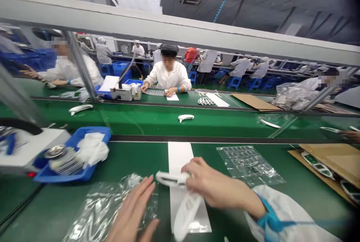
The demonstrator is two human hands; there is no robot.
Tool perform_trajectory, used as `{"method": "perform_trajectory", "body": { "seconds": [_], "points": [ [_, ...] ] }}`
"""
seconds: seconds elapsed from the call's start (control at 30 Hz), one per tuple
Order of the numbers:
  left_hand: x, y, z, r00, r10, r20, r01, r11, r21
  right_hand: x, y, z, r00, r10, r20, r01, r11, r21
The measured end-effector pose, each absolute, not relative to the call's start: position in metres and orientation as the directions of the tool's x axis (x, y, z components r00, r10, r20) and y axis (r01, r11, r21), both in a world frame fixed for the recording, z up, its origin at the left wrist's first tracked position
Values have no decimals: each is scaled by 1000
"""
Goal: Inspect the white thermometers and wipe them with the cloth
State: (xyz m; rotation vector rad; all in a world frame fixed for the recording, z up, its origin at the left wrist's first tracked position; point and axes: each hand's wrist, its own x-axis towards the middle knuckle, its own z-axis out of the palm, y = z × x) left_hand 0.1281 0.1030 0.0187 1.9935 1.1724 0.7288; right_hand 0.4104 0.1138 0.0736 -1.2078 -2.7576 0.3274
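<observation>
White plastic gadget (168, 179) is gripped by the right hand (213, 182) over a paper strip (177, 157), white bag (185, 215) bunched right under it; left hand (132, 210) is held open, just above some clear plastic (104, 208).

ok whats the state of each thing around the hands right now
right hand, closed around the white plastic device
white plastic device, gripped, held over the paper strip
frosted white pouch, lying across the paper strip below the device
left hand, open, fingers spread over the clear plastic bag
clear plastic bag, crumpled, lying on the green mat
paper strip, flat on the green mat
blue tray, holding white cloth
</observation>
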Motion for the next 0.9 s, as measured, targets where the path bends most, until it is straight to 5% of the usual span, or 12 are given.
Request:
{"method": "perform_trajectory", "body": {
  "seconds": [0.07, 0.17, 0.27, 0.37, 0.7, 0.9],
  "points": [
    [125, 95, 16, 553, 833, -19, 502, -315, 805, 364, 89, 88, -794, 608, 21, 580, 767, -275],
    [113, 77, 15, 584, 771, -254, 462, -58, 885, 328, 66, 101, -830, 551, 82, 503, 804, -317],
    [98, 57, 4, 580, 716, -389, 179, 354, 918, 314, 57, 99, -772, 623, 126, 558, 759, -336],
    [86, 39, -18, 552, 693, -464, -89, 603, 793, 300, 55, 86, -775, 629, 55, 573, 738, -357],
    [75, 0, -35, 262, 837, -480, -124, 522, 844, 246, 41, 45, -583, 808, 86, 600, 500, -624],
    [71, 1, -18, 339, 847, -409, -82, 460, 884, 227, 34, 39, -629, 769, 113, 584, 564, -584]
  ]
}}
